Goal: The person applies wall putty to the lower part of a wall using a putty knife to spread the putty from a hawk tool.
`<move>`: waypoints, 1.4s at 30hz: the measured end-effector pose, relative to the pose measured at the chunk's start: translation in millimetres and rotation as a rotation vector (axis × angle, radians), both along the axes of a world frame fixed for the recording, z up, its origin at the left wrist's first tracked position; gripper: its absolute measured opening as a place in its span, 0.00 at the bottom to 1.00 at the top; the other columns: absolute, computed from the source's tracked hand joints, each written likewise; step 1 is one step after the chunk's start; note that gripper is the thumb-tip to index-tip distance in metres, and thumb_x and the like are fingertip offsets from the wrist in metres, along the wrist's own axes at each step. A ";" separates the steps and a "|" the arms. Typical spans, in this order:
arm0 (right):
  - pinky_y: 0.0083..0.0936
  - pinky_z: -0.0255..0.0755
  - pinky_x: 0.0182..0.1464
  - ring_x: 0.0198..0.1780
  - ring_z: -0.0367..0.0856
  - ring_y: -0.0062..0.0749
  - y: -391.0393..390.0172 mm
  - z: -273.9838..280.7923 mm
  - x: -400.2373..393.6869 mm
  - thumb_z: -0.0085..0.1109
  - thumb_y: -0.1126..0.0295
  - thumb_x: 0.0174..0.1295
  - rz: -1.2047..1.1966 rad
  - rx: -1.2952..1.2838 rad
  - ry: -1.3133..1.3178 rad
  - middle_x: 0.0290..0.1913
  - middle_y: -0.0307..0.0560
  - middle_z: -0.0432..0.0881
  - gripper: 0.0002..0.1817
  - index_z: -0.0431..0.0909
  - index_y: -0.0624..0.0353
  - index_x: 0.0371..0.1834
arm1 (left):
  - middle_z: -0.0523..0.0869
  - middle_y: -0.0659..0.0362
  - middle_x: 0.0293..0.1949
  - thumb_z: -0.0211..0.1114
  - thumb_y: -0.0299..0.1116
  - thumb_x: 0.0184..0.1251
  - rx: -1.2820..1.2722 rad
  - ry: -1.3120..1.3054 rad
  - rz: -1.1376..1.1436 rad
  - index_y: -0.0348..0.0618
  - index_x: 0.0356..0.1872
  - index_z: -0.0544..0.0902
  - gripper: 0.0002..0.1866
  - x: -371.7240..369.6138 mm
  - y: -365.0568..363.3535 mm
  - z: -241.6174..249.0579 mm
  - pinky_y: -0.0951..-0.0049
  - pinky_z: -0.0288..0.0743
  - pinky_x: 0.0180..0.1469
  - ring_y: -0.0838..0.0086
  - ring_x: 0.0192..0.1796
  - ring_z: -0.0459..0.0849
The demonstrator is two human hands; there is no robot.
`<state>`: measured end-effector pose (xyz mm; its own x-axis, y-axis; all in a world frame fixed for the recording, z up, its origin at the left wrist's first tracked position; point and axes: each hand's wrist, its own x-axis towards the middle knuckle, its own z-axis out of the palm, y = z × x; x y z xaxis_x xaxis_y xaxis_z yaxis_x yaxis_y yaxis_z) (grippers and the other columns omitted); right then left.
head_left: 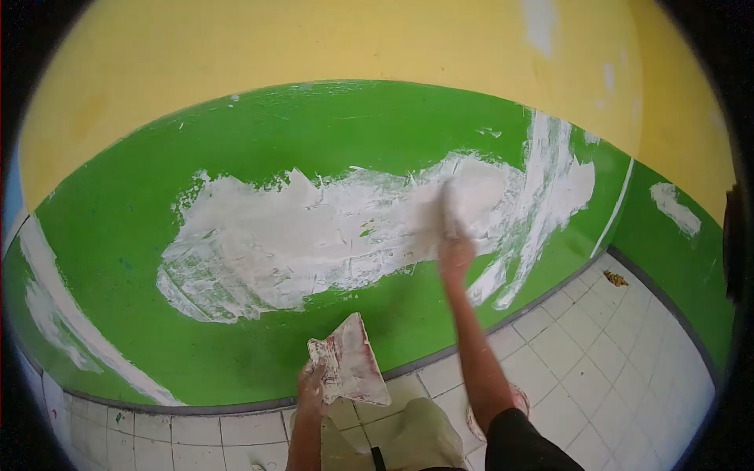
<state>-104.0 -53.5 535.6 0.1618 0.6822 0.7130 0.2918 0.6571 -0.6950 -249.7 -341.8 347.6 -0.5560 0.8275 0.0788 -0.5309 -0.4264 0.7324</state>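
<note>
My right hand (456,257) is closed around a putty-smeared scraper (450,206), blurred by motion, which is held up against the right part of a wide white putty patch (306,228). That patch spreads across the green wall (259,361), rough at its edges, with green showing through in places. Lower down, in front of my body, my left hand (312,386) grips the edge of a flat, roughly four-sided putty board (357,365). White putty with reddish traces coats its face. The fingers under the board are partly hidden.
Yellow paint (314,39) covers the wall above the green. More white streaks (550,173) run down at the right, beside a corner. A round container (518,399) stands on the tiled floor (550,365), partly behind my right arm. A small brownish clump (616,278) lies near the corner.
</note>
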 end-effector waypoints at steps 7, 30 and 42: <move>0.36 0.79 0.41 0.44 0.83 0.51 -145.8 -78.2 -100.3 0.53 0.84 0.41 0.159 0.419 -0.285 0.51 0.57 0.82 0.36 0.75 0.53 0.62 | 0.83 0.55 0.44 0.59 0.30 0.69 -0.100 -0.088 -0.072 0.35 0.51 0.77 0.13 1.9 14.3 -3.6 0.67 0.81 0.47 0.69 0.43 0.84; 0.33 0.75 0.55 0.54 0.81 0.43 -82.1 -81.0 -3.5 0.64 0.78 0.51 0.319 0.057 0.018 0.54 0.52 0.81 0.22 0.80 0.56 0.53 | 0.84 0.53 0.47 0.64 0.30 0.62 -0.197 -0.397 -0.733 0.36 0.54 0.77 0.19 -16.9 88.6 -108.2 0.59 0.80 0.53 0.63 0.48 0.85; 0.41 0.67 0.29 0.26 0.77 0.53 -22.9 -85.3 -42.0 0.64 0.69 0.54 -0.438 0.103 -0.329 0.23 0.60 0.78 0.12 0.79 0.69 0.34 | 0.82 0.58 0.51 0.66 0.31 0.61 -0.237 -0.439 -0.818 0.44 0.59 0.75 0.23 -25.5 96.1 -122.6 0.63 0.76 0.58 0.67 0.54 0.80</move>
<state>-146.0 -76.4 450.3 0.1720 0.5254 0.8333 0.7438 0.4853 -0.4596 -275.2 -245.7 225.0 0.2611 0.9403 -0.2184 -0.8463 0.3318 0.4167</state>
